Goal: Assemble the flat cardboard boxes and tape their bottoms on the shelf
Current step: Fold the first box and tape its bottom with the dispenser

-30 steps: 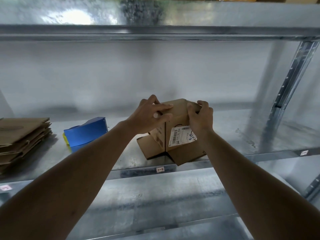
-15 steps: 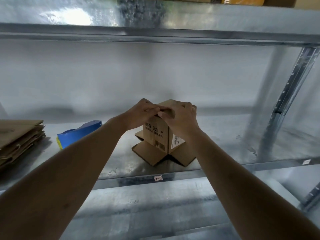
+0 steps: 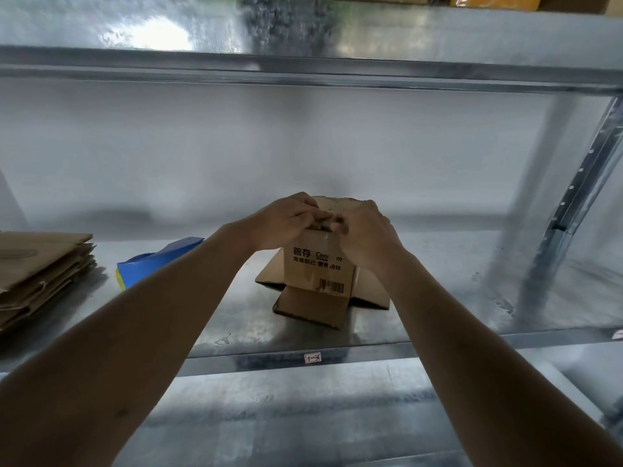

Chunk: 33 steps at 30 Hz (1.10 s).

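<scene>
A small brown cardboard box [image 3: 317, 271] stands on the metal shelf [image 3: 236, 325] at the middle, its lower flaps splayed out on the shelf. Printed text and a barcode face me. My left hand [image 3: 286, 222] and my right hand [image 3: 364, 234] both rest on the box's top, fingers curled over the upper flaps and meeting at the middle. The top seam is hidden under my fingers. A blue tape dispenser [image 3: 155, 262] lies on the shelf to the left of the box.
A stack of flat cardboard boxes [image 3: 37, 274] lies at the shelf's far left. A slotted metal upright [image 3: 580, 197] rises at the right. Another shelf [image 3: 303, 62] runs overhead, and a lower shelf [image 3: 286, 423] shows beneath my arms.
The box has turned so its printed face with the barcode now points at me. Both hands have come together on the top flaps.
</scene>
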{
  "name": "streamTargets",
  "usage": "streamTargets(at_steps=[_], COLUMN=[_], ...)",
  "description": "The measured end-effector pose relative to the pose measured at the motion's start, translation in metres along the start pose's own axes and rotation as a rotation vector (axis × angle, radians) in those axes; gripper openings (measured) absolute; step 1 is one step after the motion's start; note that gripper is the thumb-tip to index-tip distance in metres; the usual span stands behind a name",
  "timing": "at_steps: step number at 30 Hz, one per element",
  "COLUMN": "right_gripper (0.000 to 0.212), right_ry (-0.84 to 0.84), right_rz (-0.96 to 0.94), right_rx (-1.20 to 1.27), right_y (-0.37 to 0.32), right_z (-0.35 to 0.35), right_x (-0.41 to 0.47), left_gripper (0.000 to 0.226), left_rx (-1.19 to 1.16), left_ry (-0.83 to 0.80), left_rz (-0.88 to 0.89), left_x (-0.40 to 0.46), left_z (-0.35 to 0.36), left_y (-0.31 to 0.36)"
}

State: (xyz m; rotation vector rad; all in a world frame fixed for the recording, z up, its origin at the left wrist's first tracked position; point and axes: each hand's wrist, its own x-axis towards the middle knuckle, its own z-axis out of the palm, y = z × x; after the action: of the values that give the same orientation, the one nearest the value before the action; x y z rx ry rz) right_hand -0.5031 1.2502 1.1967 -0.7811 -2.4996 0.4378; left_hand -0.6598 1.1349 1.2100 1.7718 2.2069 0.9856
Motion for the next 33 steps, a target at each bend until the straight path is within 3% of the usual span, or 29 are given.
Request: streamTargets(at_steps=[2,4,9,14,16,19,22,26,31,33], right_gripper=[0.045,0.062,0.052,0.058,0.06,0.06,0.065,0.07,0.106,0.092], right_ry=[-0.075,-0.032,-0.018,-0.122,-0.124,-0.107,-0.07,-0.168,-0.214,-0.202], right_rz=[-0.043,-0.096,-0.284,-0.432,-0.444,-0.431,-0.362,-0.229,-0.191,-0.221], right_rx=[0.004,-0.069,0.073,0.335,0.359,0.33,0.161,0.029,-0.113,-0.071], right_y=[0.0,0.007,0.04,0.072,0.082,0.09,0.09,0.059,0.027,0.027], right_z=[-0.002,-0.001,-0.009,-0.017,-0.018,-0.025,-0.021,-0.033,-0.036,-0.03], right_x=[-0.004,-0.006,-0.001,0.001,0.002,0.003,0.001,-0.012,-0.03,-0.028], left_gripper=[0.037,0.037,0.044,0.045,0.043,0.042,0.051,0.042,0.047,0.044], left_rx=[-0.038,-0.097,-0.373,0.216,0.413,0.284,0.295,0.476,0.556,0.537], left_ry=[0.041,0.098,0.099,0.284,0.179,-0.033,-0.022,-0.018,0.042,0.049], left_rz=[-0.028,-0.061,-0.035,0.113,0.055,-0.024,-0.04,-0.056,-0.177,-0.23], left_x=[0.004,0.007,0.009,0.02,0.027,0.025,0.022,0.017,0.0,-0.006], left_z=[-0.004,-0.005,0.0,0.005,0.007,0.012,0.014,0.01,0.009,0.007], left_y=[-0.001,-0.003,-0.007,-0.015,-0.019,-0.019,-0.012,0.005,0.005,0.009])
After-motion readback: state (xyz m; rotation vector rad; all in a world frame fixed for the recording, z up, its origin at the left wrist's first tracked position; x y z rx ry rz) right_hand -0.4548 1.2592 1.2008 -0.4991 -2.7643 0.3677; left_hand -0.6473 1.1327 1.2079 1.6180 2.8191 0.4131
